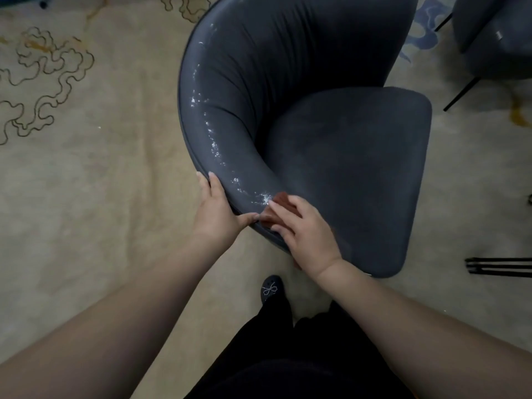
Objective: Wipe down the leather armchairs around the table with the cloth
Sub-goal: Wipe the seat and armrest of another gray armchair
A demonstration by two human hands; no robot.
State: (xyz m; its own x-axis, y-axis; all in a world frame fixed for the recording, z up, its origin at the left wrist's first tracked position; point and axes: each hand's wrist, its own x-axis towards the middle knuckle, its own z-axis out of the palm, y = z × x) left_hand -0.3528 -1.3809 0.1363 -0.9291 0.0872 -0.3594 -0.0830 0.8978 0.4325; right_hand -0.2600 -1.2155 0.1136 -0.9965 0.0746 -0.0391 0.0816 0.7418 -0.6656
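Carpet (86,174): beige with dark scroll patterns, bare and wide open on the left of the chair.
Left hand (214,210): grasps the outer rim of the curved backrest, fingers over the edge, thumb along the rim toward the other hand.
Armchair (331,133): dark grey leather, its rounded back streaked with white specks (214,145) along the top curve.
Cloth (280,207): reddish-brown, on the backrest top just beside the specks, mostly hidden under the right hand.
Right hand (305,228): presses the cloth to the leather with fingers spread flat.
Shoe (270,289): dark, on the carpet below the chair.
Second chair (489,33): upper right, near, with thin black legs.
Black rods (501,266): at the right edge, narrowing that side.
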